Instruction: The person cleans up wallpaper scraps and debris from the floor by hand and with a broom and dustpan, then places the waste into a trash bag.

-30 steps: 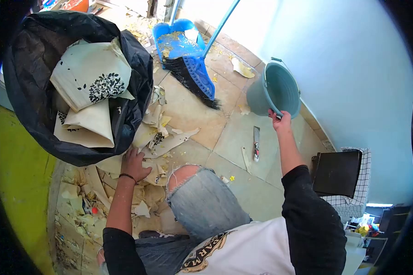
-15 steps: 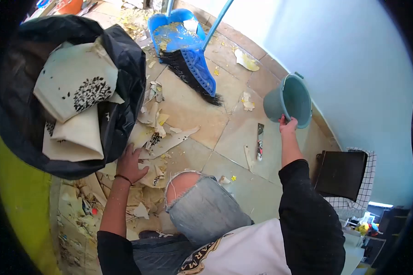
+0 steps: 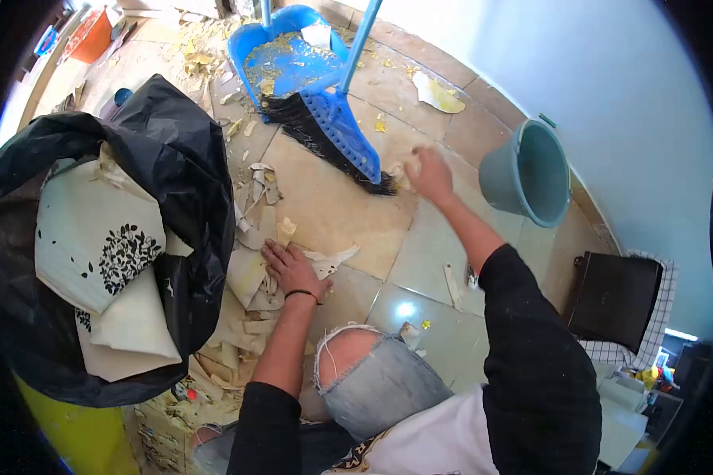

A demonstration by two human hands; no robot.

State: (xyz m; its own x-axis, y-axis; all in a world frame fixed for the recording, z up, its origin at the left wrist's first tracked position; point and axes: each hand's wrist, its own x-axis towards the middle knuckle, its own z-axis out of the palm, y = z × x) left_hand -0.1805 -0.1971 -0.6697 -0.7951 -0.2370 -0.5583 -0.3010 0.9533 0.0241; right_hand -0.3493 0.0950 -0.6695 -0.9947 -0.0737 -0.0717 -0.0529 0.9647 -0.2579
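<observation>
My left hand (image 3: 295, 271) lies with spread fingers on torn wallpaper pieces (image 3: 248, 277) on the tiles, right of the black garbage bag (image 3: 190, 170). Folded sheets of white wallpaper with a black leaf print (image 3: 103, 237) fill the bag's mouth. My right hand (image 3: 431, 177) is at the floor beside the broom's bristle tip, fingers curled at a small pale wallpaper scrap (image 3: 402, 176). The blue broom (image 3: 342, 134) leans upright, its dark bristles against the blue dustpan (image 3: 293, 67), which contains crumbs and scraps. My right forearm mostly hides a scraper-like tool (image 3: 473, 278).
A grey-green bucket (image 3: 503, 178) stands by the wall at right. Nearer is a dark box (image 3: 615, 302) on a checkered cloth. A larger scrap (image 3: 436, 93) lies by the skirting tiles. An orange container (image 3: 89, 36) is at far left. Debris covers the floor near the bag.
My right hand has let go of the bucket's rim and moved left to the scrap by the broom. My left hand has slid forward and right over the wallpaper pieces. The view has shifted.
</observation>
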